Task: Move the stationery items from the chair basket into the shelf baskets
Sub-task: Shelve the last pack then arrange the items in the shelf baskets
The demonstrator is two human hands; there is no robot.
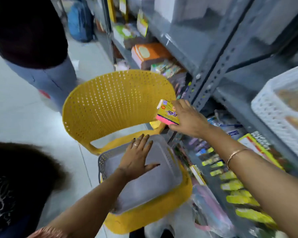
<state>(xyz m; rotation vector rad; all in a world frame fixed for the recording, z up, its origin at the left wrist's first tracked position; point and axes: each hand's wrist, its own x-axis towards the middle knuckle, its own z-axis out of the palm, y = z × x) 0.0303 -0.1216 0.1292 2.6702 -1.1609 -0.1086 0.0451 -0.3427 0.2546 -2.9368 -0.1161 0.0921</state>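
A grey perforated basket (169, 170) sits on the seat of a yellow plastic chair (110, 103); its inside looks bare. My left hand (138, 160) hovers flat over the basket with fingers spread, holding nothing. My right hand (187, 119) is raised beside the chair's right arm and grips a yellow and pink box (168, 112) of stationery, close to the grey metal shelf (212, 73). A white shelf basket (273, 114) stands on the shelf at the far right.
Another person (41, 54) stands to the left behind the chair. The lower shelf holds packs of yellow markers (234, 186) and other stationery. Notebooks (150, 54) are stacked on shelves further back. Tiled floor lies to the left.
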